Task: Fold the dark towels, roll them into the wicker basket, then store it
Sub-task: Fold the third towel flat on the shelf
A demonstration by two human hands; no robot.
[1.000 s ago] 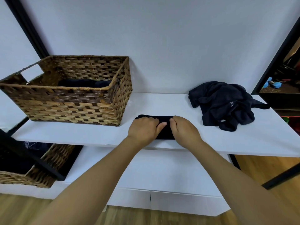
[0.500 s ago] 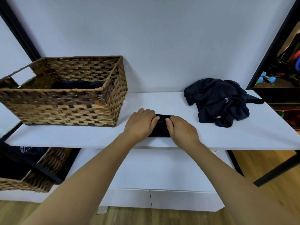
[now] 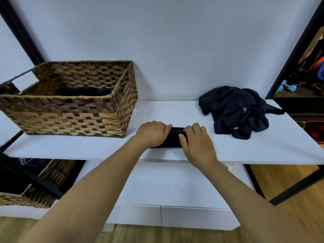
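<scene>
1. The left hand (image 3: 152, 133) is seen at the centre of the view, knuckles up, with its fingers (image 3: 164, 128) curled over the left end of a rolled dark towel (image 3: 172, 138), which is grasped.
2. The right hand (image 3: 197, 143) is set just beside it, toward 3 o'clock; its fingers are curled over the right end of the same roll and its thumb is laid against the near face (both hands therefore grasp the towel).
3. The rolled dark towel lies on the white desk (image 3: 175, 113), close to the near edge; only a short dark strip is visible between the two hands.
4. A wicker basket (image 3: 70, 114) stands on the desk toward 9 o'clock of the hands, near them but not touched. Dark rolled towels (image 3: 84, 91) are seen inside it, against the far wall (their number cannot be told).
5. A crumpled pile of dark towels (image 3: 235, 111) lies on the desk toward 2 o'clock of the hands, apart from them.
6. A second wicker basket (image 3: 52, 176) with dark cloth in it is partly seen on a lower level, toward 8 o'clock.
7. A white cabinet (image 3: 175, 199) is seen below the desk, at 6 o'clock, over a wooden floor (image 3: 289, 225).
8. A black shelf unit (image 3: 301, 95) with coloured items is cut off by the frame at 3 o'clock.
</scene>
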